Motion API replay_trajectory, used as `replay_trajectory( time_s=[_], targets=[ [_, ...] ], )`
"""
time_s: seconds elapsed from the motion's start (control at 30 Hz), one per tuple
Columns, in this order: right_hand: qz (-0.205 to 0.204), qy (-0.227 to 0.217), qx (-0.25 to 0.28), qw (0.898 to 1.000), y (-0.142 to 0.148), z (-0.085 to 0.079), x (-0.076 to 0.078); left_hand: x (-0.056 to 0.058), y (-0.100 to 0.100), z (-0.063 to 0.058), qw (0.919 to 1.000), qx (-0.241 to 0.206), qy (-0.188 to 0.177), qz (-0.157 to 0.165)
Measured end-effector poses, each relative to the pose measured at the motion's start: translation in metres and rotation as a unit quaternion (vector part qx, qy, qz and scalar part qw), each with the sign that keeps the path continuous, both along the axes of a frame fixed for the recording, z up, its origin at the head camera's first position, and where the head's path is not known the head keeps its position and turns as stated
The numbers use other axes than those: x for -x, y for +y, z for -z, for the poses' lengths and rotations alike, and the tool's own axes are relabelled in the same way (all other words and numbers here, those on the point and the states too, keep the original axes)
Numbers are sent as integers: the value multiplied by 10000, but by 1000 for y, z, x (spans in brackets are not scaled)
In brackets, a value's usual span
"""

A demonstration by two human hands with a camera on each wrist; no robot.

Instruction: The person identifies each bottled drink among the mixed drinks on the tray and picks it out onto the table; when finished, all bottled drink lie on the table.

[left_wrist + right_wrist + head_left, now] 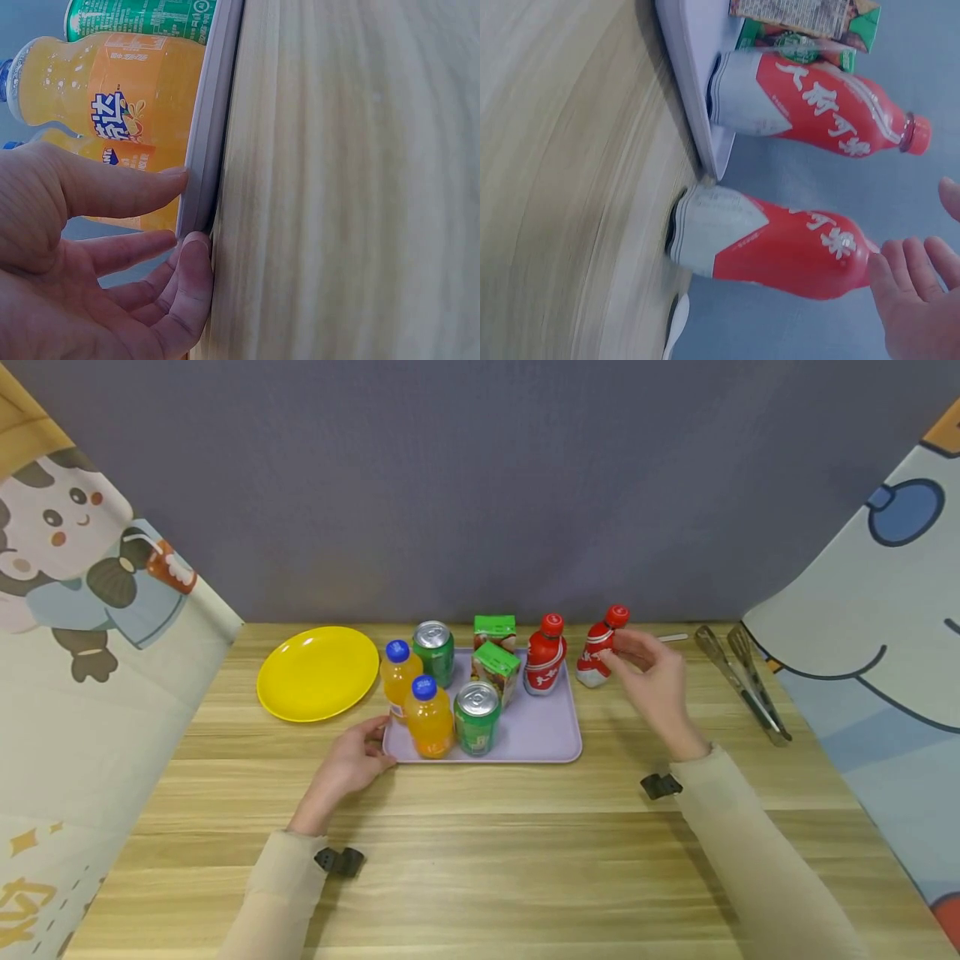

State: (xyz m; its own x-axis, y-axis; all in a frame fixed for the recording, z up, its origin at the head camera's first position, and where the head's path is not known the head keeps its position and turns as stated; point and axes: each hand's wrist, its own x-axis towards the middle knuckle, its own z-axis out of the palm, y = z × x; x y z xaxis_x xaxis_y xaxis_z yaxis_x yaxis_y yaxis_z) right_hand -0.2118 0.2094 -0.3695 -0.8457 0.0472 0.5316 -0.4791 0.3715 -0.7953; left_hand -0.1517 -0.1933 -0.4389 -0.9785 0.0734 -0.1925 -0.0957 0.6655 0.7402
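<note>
Beige sleeves (765, 860) nearest. Left hand (351, 760) pinches a corner of the lilac tray (536, 727), thumb over rim. Red bottle (592, 663): upright on wooden table (487, 860), just right of the tray; red cap, white lettering, pale lower section. Right hand (658, 681) at bottle neck, fingers extended, thumb apart; contact cannot be told.

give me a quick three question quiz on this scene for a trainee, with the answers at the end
1. How many green cans stand on the tray?
2. True or false: both red bottles stand on the tray.
3. Which hand is at the tray's edge: A) left, B) right, C) both?

Key:
1. Two.
2. False; one red bottle stands on the table, beside the tray.
3. A, the left hand.
</note>
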Motion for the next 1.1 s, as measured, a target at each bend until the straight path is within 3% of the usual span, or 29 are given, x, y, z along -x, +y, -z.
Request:
replay_trajectory(
  time_s=[0.6, 0.9, 1.1],
  targets=[
    [-269, -136, -188, 9994, -23, 2, -1, 1, 0, 0, 10000, 8, -28, -21],
    [-349, -340, -195, 9986, -19, 32, 21, 1, 0, -1, 10000, 30, -57, -25],
    [-293, -532, -541, 9967, -23, 37, 25, 1, 0, -1, 10000, 28, -48, -35]
  ],
)
